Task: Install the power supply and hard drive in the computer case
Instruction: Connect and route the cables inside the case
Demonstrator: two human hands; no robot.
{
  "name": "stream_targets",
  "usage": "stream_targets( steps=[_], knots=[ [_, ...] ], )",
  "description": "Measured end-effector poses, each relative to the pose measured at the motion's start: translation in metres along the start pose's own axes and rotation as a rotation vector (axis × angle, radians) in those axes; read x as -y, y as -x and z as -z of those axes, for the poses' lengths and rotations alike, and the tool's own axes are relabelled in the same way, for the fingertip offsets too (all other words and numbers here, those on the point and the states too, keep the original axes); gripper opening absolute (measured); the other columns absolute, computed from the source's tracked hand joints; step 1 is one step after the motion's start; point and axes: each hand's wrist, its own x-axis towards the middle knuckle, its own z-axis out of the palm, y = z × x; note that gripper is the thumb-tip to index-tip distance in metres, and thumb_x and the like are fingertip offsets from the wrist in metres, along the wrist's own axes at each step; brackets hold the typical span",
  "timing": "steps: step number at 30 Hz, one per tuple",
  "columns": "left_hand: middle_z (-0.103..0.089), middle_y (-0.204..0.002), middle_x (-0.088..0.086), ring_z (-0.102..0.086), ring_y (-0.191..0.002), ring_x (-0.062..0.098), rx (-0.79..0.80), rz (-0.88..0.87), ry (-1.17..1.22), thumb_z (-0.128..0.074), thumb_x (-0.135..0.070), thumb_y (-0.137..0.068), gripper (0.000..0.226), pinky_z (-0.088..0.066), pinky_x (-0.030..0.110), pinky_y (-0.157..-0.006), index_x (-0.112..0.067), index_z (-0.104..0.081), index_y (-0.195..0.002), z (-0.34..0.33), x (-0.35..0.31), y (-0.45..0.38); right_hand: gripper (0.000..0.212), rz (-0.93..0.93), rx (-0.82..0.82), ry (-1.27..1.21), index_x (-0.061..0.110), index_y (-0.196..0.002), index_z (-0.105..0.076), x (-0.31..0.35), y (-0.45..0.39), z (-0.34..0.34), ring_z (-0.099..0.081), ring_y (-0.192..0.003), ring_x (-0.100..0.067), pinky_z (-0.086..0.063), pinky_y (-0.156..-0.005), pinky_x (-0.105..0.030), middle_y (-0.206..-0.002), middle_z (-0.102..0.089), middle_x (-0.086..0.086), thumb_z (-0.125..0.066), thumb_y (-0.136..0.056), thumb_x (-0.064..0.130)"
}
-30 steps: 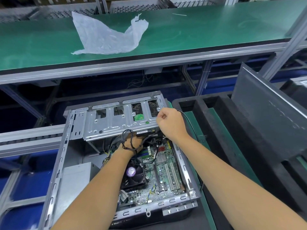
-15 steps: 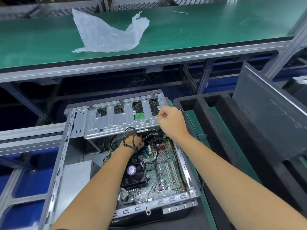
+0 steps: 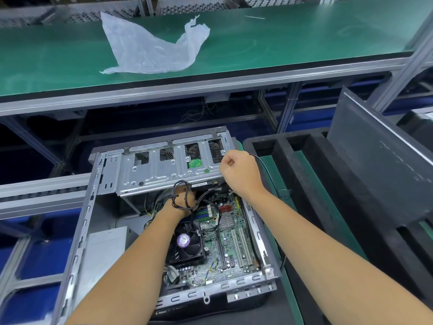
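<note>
An open computer case (image 3: 79, 231) lies on its side in front of me. Its metal drive cage (image 3: 164, 172) spans the far end, with a hard drive's green board (image 3: 195, 163) showing through a slot. The grey power supply (image 3: 105, 249) sits in the case's left part. My left hand (image 3: 181, 204) reaches under the cage edge among looped black cables (image 3: 180, 195); its fingers are hidden. At the cage's right end my right hand (image 3: 240, 173) is fisted, gripping a thin black cable (image 3: 267, 170) that trails off to the right.
The motherboard (image 3: 232, 231) with its black CPU fan (image 3: 187, 245) fills the case floor. A grey side panel (image 3: 379, 165) leans in a black foam tray (image 3: 304, 165) at right. A clear plastic bag (image 3: 150, 50) lies on the green shelf (image 3: 281, 43) above.
Both hands hold almost the same spots. The left hand has shifted slightly deeper under the cage edge.
</note>
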Motion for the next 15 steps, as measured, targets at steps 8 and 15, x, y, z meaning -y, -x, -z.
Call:
stream_targets(
  steps=[8, 15],
  knots=[
    [-0.064, -0.097, 0.009, -0.056, -0.083, 0.023, -0.034, -0.127, 0.001, -0.045, -0.029, -0.095, 0.025, -0.039, 0.025, -0.071, -0.012, -0.060, -0.106, -0.0046, 0.0044, -0.0071, 0.021, -0.004, 0.003, -0.023, 0.009, -0.062, -0.057, -0.0006, 0.0000, 0.0011, -0.042, -0.050, -0.006, -0.035, -0.045, -0.009, -0.054, -0.050, 0.010, -0.055, -0.081, 0.000],
    [-0.036, -0.063, -0.006, -0.044, -0.071, 0.020, -0.019, -0.065, -0.004, -0.042, -0.030, -0.099, 0.027, -0.035, 0.025, -0.065, -0.020, -0.044, -0.074, -0.0081, 0.0069, -0.0056, 0.022, -0.017, 0.015, -0.021, 0.011, -0.062, -0.055, -0.0014, -0.0009, 0.0011, -0.042, -0.051, -0.009, -0.032, -0.044, -0.011, -0.055, -0.051, 0.009, -0.053, -0.082, 0.000]
  ],
)
